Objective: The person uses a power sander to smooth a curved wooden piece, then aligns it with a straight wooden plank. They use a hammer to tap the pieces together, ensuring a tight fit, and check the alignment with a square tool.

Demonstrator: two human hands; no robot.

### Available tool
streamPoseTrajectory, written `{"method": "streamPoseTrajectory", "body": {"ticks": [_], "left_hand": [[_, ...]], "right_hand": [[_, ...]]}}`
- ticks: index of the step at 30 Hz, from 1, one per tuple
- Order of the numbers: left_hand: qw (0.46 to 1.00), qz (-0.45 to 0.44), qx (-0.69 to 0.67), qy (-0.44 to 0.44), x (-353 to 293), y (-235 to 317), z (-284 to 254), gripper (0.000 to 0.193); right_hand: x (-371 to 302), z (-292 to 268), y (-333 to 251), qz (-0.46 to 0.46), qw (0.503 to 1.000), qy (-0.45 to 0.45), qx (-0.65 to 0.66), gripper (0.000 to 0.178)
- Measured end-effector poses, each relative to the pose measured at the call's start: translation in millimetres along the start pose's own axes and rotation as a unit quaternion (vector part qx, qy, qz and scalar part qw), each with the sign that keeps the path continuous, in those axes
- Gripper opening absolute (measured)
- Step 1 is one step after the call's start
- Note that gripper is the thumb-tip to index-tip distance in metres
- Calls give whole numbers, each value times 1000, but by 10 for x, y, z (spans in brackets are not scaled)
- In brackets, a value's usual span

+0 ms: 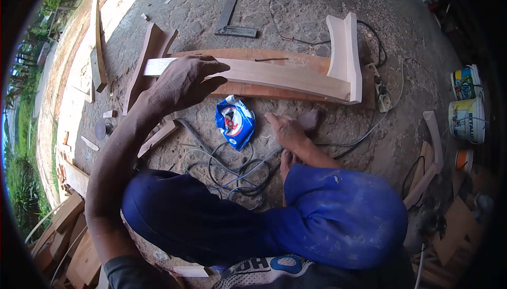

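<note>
My left hand (pixel 185 80) is over the left part of a pale, slightly curved wooden rail (pixel 285 76), thumb and fingers apart with a gap between them. Whether its underside touches the rail is hidden. The rail meets a pale shaped upright (pixel 343 51) on the right and reaches a darker shaped piece (pixel 141 70) on the left. Beneath lies a reddish-brown board (pixel 311 63) bearing a thin dark rod (pixel 271 59). Near my right foot, my right hand (pixel 289 132) has its index finger stretched toward a crumpled blue-and-white bag (pixel 240 133). A dark brown block (pixel 311 120) sits beside that hand.
Grey cables (pixel 237 175) coil on the rough floor before my legs. A power strip (pixel 381 89) lies right of the upright. An L-shaped dark piece (pixel 235 17) lies beyond the board. Buckets (pixel 467 120) stand far right; wood offcuts (pixel 66 225) pile up at lower left.
</note>
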State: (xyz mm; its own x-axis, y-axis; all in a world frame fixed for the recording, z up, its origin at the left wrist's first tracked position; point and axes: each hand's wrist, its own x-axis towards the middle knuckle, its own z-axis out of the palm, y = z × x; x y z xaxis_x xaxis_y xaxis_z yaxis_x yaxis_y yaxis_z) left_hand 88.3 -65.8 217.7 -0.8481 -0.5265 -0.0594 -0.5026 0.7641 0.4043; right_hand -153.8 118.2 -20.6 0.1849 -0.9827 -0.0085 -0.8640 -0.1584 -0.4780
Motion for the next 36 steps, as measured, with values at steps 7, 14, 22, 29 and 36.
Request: {"method": "streamPoseTrajectory", "body": {"ticks": [7,14,22,29,36], "left_hand": [[996,83,12,-36,576,218,69,31],[992,6,-75,-102,969,294,440,34],[767,-71,-632,-90,1313,1158,1714,27],[603,-91,-792,-13,1419,1564,2163,19],[845,-40,-534,4,1719,1235,2043,18]], "right_hand": [[-46,242,-80,-51,981,109,-152,25],[-254,-357,-36,132,937,162,282,38],[-400,-1138,88,124,706,334,612,40],[-568,-1288,430,149,685,392,596,36],[-984,-1121,494,270,783,268,491,36]]}}
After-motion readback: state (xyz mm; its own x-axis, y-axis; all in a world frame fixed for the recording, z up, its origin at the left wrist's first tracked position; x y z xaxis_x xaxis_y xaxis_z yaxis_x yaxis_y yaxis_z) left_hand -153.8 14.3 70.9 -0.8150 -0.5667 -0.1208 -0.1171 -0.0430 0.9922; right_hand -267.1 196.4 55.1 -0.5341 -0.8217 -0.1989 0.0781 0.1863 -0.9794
